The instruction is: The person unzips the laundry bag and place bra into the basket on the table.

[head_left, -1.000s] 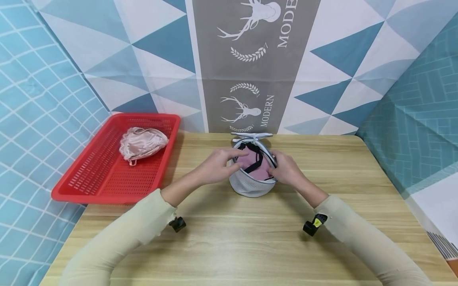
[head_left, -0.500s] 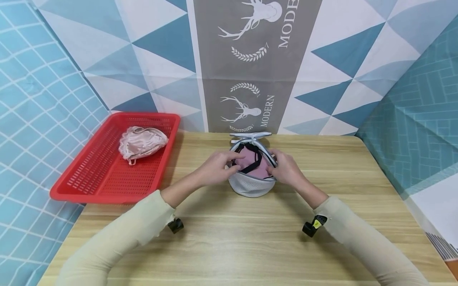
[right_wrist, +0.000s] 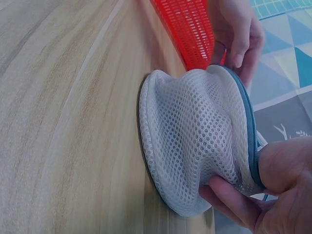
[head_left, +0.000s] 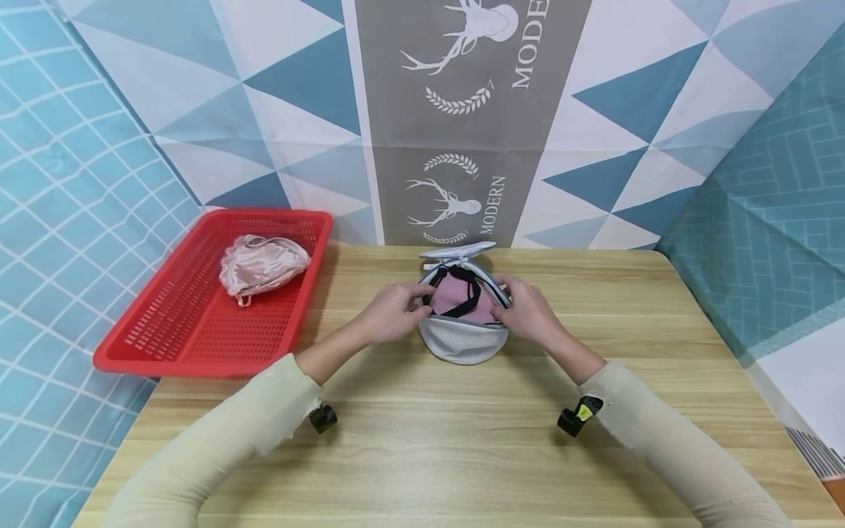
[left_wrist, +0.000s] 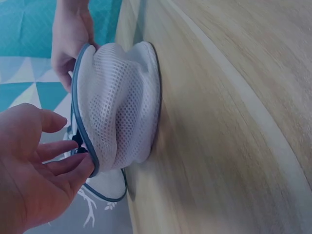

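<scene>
A white mesh laundry bag [head_left: 464,342] with a grey-blue zip rim stands unzipped on the table, its lid folded back toward the wall. Inside it lies a pink garment [head_left: 452,290] with black straps, possibly a bra. On the bag's right side, my right hand [head_left: 524,308] grips the rim, the thumb inside and fingers outside on the mesh, as the right wrist view [right_wrist: 287,180] confirms. At the left of the rim, my left hand [head_left: 391,314] touches the edge with loosely bent fingers; its thumb stands apart, pinching nothing. The left wrist view shows the bag's mesh wall [left_wrist: 117,107].
A red plastic basket [head_left: 198,364] stands at the table's left, holding a pale pink satin garment [head_left: 262,265] with lace trim. The wooden table [head_left: 422,447] reaches a patterned cloth wall [head_left: 304,110] behind. Black cameras sit on both wrists.
My left hand has drawn slightly left, from over the opening to the rim. The opening looks a little wider and the lid has tilted. My right hand keeps its grip.
</scene>
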Available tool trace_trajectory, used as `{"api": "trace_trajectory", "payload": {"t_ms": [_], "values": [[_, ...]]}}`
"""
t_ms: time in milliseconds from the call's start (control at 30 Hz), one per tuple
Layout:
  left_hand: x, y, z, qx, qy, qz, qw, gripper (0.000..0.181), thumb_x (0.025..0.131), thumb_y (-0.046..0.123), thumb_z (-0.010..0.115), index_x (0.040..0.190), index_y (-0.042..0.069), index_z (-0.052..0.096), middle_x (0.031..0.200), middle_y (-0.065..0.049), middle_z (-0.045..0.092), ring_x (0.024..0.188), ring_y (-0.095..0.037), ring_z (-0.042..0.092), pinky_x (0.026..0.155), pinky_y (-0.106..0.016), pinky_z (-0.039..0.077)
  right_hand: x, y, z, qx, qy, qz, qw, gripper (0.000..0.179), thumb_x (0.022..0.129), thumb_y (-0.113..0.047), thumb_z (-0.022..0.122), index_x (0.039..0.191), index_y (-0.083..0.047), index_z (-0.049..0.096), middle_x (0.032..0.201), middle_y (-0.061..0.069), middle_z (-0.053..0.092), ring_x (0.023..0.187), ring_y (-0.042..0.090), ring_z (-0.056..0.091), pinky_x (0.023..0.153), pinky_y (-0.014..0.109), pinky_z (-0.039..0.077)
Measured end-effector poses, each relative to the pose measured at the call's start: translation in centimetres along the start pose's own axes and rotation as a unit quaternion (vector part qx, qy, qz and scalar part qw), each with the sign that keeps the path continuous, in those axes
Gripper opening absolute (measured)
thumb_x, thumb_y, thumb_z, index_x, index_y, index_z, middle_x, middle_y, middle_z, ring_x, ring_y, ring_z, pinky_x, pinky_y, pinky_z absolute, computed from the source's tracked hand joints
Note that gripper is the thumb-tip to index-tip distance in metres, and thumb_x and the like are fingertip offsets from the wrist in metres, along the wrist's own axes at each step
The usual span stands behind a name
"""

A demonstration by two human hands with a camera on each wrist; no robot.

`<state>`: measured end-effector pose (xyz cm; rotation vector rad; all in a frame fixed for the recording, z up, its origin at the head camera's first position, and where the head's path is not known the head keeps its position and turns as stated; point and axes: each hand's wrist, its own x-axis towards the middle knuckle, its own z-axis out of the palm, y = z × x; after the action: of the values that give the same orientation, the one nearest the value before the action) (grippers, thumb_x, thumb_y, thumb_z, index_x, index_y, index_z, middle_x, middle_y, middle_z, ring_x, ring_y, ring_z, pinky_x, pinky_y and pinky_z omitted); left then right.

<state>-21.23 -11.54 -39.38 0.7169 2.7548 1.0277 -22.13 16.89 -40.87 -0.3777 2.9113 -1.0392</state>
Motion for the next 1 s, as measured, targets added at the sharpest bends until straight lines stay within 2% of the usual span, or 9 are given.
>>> {"api": "trace_trajectory", "payload": {"t_ms": [100,200,300,467,633,800,833,900,1000], "values": [[0.1,-0.3,0.1,-0.012,0.002,-0.015,0.9998,0.05,0.107,0.015,0.068,0.153,-0.004,0.065,0.143,-0.025,0.076,0.118,-0.027,0.078,0.106,-0.045,0.065,0.1,0.1,0.0,0.002,0.003,0.002,1.0,0.049,0.098,-0.002,0.079,0.144,0.004,0.066,0.114,0.026,0.08,0.094,0.032,0.075,0.078,0.035,0.059],[0.4,-0.8,0.3,-0.021,0.002,-0.023,0.9995,0.052,0.107,0.014,0.068,0.154,-0.006,0.062,0.155,-0.028,0.069,0.134,-0.037,0.077,0.115,-0.048,0.063,0.2,0.2,0.1,0.004,0.0,0.003,1.0,0.05,0.097,-0.004,0.08,0.145,0.003,0.066,0.115,0.026,0.08,0.095,0.033,0.074,0.078,0.036,0.059],[0.7,-1.1,0.4,-0.033,0.001,-0.032,0.9989,0.054,0.107,0.013,0.069,0.156,-0.009,0.059,0.158,-0.029,0.065,0.14,-0.04,0.073,0.118,-0.048,0.06,1.7,3.1,1.3,0.003,0.008,-0.011,0.9999,0.051,0.095,-0.009,0.083,0.143,-0.002,0.068,0.112,0.02,0.081,0.09,0.027,0.073,0.075,0.033,0.058],[1.1,-1.2,0.6,-0.053,0.0,-0.039,0.9978,0.055,0.107,0.012,0.069,0.156,-0.01,0.058,0.155,-0.028,0.068,0.138,-0.038,0.075,0.118,-0.045,0.061,3.1,6.3,3.0,0.009,0.016,-0.034,0.9992,0.051,0.093,-0.013,0.086,0.14,-0.006,0.07,0.107,0.013,0.082,0.086,0.022,0.072,0.072,0.032,0.059],[1.5,-1.3,0.8,-0.063,0.003,-0.042,0.9971,0.051,0.107,0.012,0.069,0.154,-0.008,0.062,0.148,-0.025,0.074,0.136,-0.036,0.076,0.118,-0.046,0.061,2.7,5.3,2.4,0.024,0.002,-0.028,0.9993,0.051,0.094,-0.014,0.086,0.141,-0.006,0.07,0.11,0.017,0.082,0.089,0.025,0.074,0.073,0.035,0.061],[2.4,-2.0,1.2,-0.056,-0.009,-0.042,0.9975,0.051,0.104,0.013,0.07,0.151,-0.007,0.065,0.138,-0.023,0.08,0.128,-0.033,0.079,0.113,-0.044,0.063,3.9,7.2,3.4,0.014,0.01,-0.029,0.9994,0.051,0.092,-0.012,0.086,0.139,-0.007,0.07,0.107,0.017,0.081,0.086,0.024,0.072,0.071,0.034,0.06],[2.9,-3.2,1.7,-0.057,-0.01,-0.025,0.998,0.053,0.104,0.02,0.072,0.152,-0.004,0.066,0.135,-0.02,0.082,0.123,-0.028,0.08,0.109,-0.039,0.065,3.7,7.0,3.2,0.014,0.008,-0.026,0.9995,0.05,0.092,-0.012,0.086,0.14,-0.007,0.07,0.107,0.017,0.081,0.086,0.024,0.073,0.072,0.035,0.06],[3.6,-3.9,2.0,-0.04,-0.022,-0.016,0.9988,0.057,0.102,0.021,0.075,0.152,-0.004,0.065,0.13,-0.017,0.083,0.114,-0.023,0.08,0.103,-0.035,0.066,3.7,7.2,3.2,0.027,0.005,-0.04,0.9988,0.049,0.094,-0.013,0.085,0.14,-0.007,0.07,0.106,0.016,0.081,0.087,0.023,0.072,0.073,0.034,0.06],[4.9,-6.0,3.1,-0.017,-0.025,0.01,0.9995,0.063,0.098,0.025,0.08,0.152,-0.003,0.066,0.124,-0.012,0.084,0.102,-0.014,0.075,0.094,-0.027,0.063,2.2,4.3,1.8,0.032,-0.006,-0.024,0.9992,0.049,0.096,-0.011,0.082,0.143,-0.005,0.068,0.11,0.018,0.081,0.091,0.026,0.073,0.077,0.036,0.061]]}}
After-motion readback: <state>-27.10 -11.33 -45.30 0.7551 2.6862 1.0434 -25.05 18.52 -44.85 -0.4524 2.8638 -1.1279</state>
